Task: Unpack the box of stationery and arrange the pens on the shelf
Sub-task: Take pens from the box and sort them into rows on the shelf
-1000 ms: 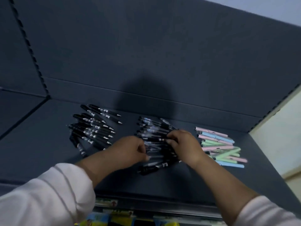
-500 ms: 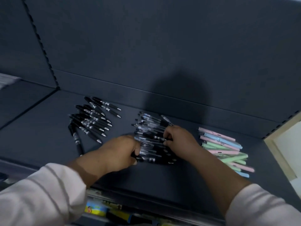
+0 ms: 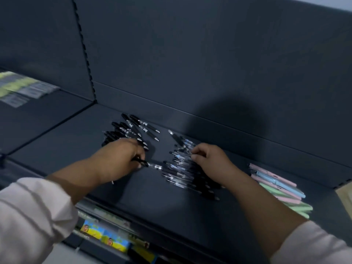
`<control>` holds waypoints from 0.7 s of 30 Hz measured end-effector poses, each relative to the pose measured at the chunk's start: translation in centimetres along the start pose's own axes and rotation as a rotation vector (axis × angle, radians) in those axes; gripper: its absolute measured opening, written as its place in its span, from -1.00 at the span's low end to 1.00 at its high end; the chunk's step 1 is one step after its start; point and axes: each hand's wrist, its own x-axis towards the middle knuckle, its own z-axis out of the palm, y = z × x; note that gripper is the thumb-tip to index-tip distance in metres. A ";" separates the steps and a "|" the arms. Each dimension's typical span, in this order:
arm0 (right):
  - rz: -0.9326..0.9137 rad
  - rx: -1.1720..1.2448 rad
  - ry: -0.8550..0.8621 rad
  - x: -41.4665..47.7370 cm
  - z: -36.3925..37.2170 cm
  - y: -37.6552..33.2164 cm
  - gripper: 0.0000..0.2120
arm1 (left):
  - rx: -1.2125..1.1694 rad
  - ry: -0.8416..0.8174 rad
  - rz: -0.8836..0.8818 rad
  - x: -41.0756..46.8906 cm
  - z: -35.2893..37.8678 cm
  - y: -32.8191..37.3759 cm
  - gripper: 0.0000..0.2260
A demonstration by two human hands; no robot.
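Three groups of pens lie on the dark grey shelf. Black pens are fanned out at the left. Clear-barrelled pens with black ends are piled in the middle. Pastel pink, blue and green pens lie at the right. My left hand grips one clear-barrelled pen between the black group and the middle pile. My right hand rests on the middle pile with its fingertips pinching pens at the pile's upper part. The box is out of view.
The shelf's back panel rises behind the pens, with a slotted upright at the left. Labelled packs lie on the neighbouring shelf at the far left. Colourful packets sit on the shelf below.
My left hand has pulled one clear-barrelled pen leftward out of the middle pile, toward the black pens. My right hand stays on the pile. The view has shifted left.
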 end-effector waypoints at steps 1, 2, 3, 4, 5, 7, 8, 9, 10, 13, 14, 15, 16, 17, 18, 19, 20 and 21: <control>0.004 0.053 -0.003 0.3 0.3 -0.9 -0.86 | 0.024 0.012 -0.012 -0.2 -0.5 -1.0 -0.84; 0.008 0.127 -0.016 0.6 0.7 -1.9 -0.87 | 0.041 0.021 -0.026 -0.5 -1.2 -2.1 -0.84; 0.018 0.206 -0.041 0.8 1.1 -2.8 -0.86 | 0.055 0.026 -0.038 -0.7 -1.8 -3.0 -0.84; 0.028 0.284 -0.064 0.8 1.4 -3.6 -0.81 | 0.064 0.032 -0.040 -0.9 -2.3 -3.8 -0.84; 0.029 0.332 -0.086 1.1 1.8 -4.3 -0.76 | 0.072 0.032 -0.041 -1.2 -2.8 -4.6 -0.84; 0.028 0.387 -0.131 1.8 2.8 -6.1 -0.70 | 0.089 0.019 -0.032 -2.0 -3.7 -6.5 -0.84; 0.040 0.419 -0.152 2.1 3.4 -7.0 -0.69 | 0.097 0.008 -0.029 -2.4 -4.0 -7.3 -0.84; 0.063 0.464 -0.169 2.5 4.0 -7.9 -0.67 | 0.103 -0.004 -0.029 -2.8 -4.2 -8.2 -0.84; 0.091 0.516 -0.185 2.9 4.5 -8.8 -0.67 | 0.106 -0.009 -0.027 -3.2 -4.2 -9.0 -0.84; 0.049 0.444 -0.163 4.1 6.1 -10.7 -0.73 | 0.132 -0.033 -0.067 -3.7 -4.0 -11.0 -0.84; 0.012 0.329 -0.117 4.4 6.6 -11.2 -0.75 | 0.145 -0.046 -0.088 -3.8 -3.8 -11.4 -0.82; -0.028 0.176 -0.057 4.8 7.0 -11.6 -0.79 | 0.147 -0.061 -0.101 -3.8 -3.5 -11.6 -0.79; -0.065 0.001 -0.003 5.1 7.4 -12.2 -0.83 | 0.134 -0.076 -0.101 -3.8 -3.2 -11.8 -0.75; -0.100 -0.166 0.032 5.3 7.7 -12.7 -0.84 | 0.107 -0.086 -0.090 -3.7 -2.8 -11.9 -0.71; -0.135 -0.298 0.051 5.5 8.1 -13.2 -0.83 | 0.075 -0.091 -0.075 -3.7 -2.3 -12.0 -0.68; -0.168 -0.395 0.056 5.7 8.6 -13.7 -0.81 | 0.045 -0.097 -0.063 -3.6 -2.0 -12.0 -0.67; -0.194 -0.459 0.048 5.8 9.1 -14.1 -0.80 | 0.021 -0.101 -0.048 -3.6 -1.7 -11.9 -0.66; -0.213 -0.502 0.036 6.0 9.6 -14.4 -0.79 | 0.005 -0.102 -0.035 -3.5 -1.5 -11.9 -0.66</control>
